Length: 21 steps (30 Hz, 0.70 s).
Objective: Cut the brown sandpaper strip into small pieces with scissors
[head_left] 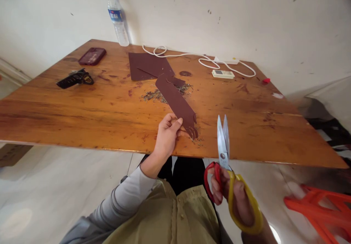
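My left hand [168,134] pinches the near end of a dark maroon strip [175,98], which looks like sandpaper or stiff paper. Narrow curled cuts fringe the strip's near end. In my right hand [236,196] are scissors [223,141] with one red and one yellow handle; their blades stand slightly apart, pointing away from me, to the right of the strip. Beyond the strip lie larger maroon sheets [139,65], one overlapping another. A scatter of thin dark shreds [156,95] spreads on the wooden table [109,119] beneath and around the strip.
At the back left stands a plastic bottle [116,17], with a maroon phone [92,56] and a black hair claw-like object [75,79] closer in. A white cable [186,55] runs along the wall, near a small pale box [223,74]. An orange stool [320,207] is at right.
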### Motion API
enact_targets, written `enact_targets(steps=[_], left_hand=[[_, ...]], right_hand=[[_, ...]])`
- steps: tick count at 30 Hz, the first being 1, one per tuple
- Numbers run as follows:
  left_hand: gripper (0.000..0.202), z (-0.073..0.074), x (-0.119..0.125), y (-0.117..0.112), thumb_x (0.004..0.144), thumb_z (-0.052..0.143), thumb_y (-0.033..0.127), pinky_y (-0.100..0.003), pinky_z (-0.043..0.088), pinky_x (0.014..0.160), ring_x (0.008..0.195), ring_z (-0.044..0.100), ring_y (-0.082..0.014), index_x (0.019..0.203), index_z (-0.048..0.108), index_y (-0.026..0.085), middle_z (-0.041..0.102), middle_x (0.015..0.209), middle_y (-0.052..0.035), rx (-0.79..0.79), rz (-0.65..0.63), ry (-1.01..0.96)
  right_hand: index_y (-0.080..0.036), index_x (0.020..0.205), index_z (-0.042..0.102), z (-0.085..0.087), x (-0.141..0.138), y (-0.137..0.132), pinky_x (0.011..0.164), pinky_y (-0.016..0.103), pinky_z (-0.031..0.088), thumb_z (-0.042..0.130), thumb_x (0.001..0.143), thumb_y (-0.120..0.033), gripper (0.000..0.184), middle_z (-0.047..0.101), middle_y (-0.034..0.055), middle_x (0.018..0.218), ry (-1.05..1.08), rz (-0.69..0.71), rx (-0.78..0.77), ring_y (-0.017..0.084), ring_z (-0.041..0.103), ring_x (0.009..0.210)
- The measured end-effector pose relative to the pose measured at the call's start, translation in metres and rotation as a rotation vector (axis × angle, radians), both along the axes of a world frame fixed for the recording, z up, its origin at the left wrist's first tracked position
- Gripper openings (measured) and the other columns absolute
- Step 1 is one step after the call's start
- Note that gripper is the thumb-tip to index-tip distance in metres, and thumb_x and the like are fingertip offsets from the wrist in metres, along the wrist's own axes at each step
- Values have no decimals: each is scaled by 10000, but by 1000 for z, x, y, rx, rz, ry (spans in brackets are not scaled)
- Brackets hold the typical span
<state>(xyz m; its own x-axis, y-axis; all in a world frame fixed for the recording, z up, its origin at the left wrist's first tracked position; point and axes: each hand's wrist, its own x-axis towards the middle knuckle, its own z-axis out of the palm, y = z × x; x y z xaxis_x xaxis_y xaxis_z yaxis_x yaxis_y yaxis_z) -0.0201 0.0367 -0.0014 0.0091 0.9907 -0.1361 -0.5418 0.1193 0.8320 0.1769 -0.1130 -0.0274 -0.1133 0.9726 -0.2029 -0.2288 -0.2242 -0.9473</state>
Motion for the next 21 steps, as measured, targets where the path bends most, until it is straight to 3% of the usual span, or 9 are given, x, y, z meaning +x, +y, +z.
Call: enact_targets(steps=[2, 5, 9, 17, 21], left_hand=[[367, 0, 0, 0, 720, 876, 367, -207, 542, 488, 487, 585, -79, 816, 557, 216, 578, 642, 85, 17, 3, -15], [346, -3, 0, 0, 730, 876, 341, -225, 571, 520, 529, 586, -81, 833, 573, 211, 579, 685, 75, 34, 11, -41], [351, -6, -2, 1, 732, 896, 325, -218, 562, 534, 568, 577, -80, 848, 585, 210, 570, 719, 68, 53, 5, -69], [415, -5, -2, 3, 667, 937, 344, -213, 573, 518, 550, 554, -74, 818, 574, 210, 590, 703, 68, 72, -2, -103], [464, -4, -2, 4, 642, 943, 345, -217, 583, 503, 506, 566, -77, 767, 515, 215, 563, 621, 88, 76, -14, -107]], right_hand=[[-208, 1074, 734, -6, -12, 0, 499, 310, 467, 559, 871, -892, 734, 566, 9, 711, 59, 20, -38, 157, 454, 546], [-185, 1091, 751, -21, -24, -2, 503, 293, 425, 536, 782, -982, 882, 542, -4, 710, 112, -85, -82, 136, 410, 539], [-181, 1118, 749, -36, -38, -5, 546, 312, 449, 599, 784, -950, 852, 573, 4, 715, 181, -47, -135, 154, 478, 561], [-174, 1091, 772, -47, -70, -3, 530, 308, 430, 647, 745, -953, 862, 623, 14, 688, 237, -149, -109, 168, 520, 558], [-186, 1120, 771, -56, -77, 3, 548, 316, 458, 634, 758, -954, 859, 631, 12, 703, 229, -103, -88, 169, 539, 565]])
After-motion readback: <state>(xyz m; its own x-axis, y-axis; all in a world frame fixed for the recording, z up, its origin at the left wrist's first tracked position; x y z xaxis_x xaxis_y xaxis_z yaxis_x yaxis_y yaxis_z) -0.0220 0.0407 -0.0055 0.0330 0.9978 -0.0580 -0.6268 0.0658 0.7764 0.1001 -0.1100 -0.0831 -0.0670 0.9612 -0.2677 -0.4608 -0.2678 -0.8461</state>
